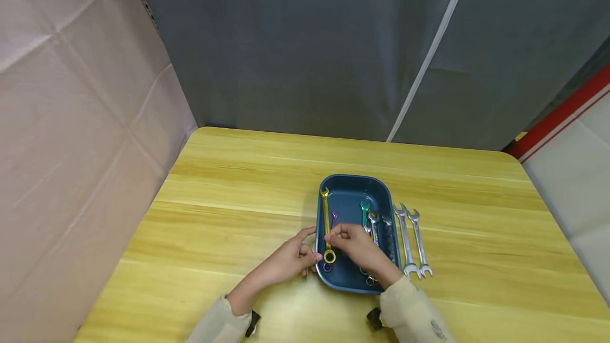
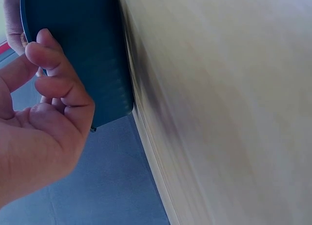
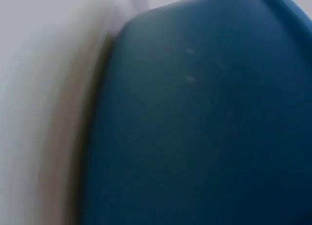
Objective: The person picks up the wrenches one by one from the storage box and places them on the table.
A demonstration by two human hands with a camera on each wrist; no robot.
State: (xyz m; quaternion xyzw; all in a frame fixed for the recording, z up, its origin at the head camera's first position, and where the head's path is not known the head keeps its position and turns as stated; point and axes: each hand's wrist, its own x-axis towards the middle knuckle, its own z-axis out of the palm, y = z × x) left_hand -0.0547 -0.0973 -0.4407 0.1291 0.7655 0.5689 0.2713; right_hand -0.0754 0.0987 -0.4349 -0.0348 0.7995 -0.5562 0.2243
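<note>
A gold combination wrench (image 1: pixel 326 216) lies lengthwise along the left side of a blue tray (image 1: pixel 348 282), its ring end toward the person. My right hand (image 1: pixel 355 245) reaches over the tray and pinches this wrench near the ring end. At the tray's left rim is my left hand (image 1: pixel 290 259), thumb over the edge and the other fingers bent against the outer wall (image 2: pixel 92 54). Partly under the gold wrench shows a purple wrench (image 1: pixel 334 217). Right of it lie a green wrench (image 1: pixel 365 207) and silver wrenches (image 1: pixel 374 221), partly hidden by my right hand.
Two silver open-end wrenches (image 1: pixel 405 237) lie side by side on the wooden table (image 1: pixel 229 200), just right of the tray. A grey curtain (image 1: pixel 286 57) hangs behind the table's far edge. Pale cloth (image 1: pixel 86 120) covers the left side. The tray's wall (image 3: pixel 195 127) fills most of the right wrist view.
</note>
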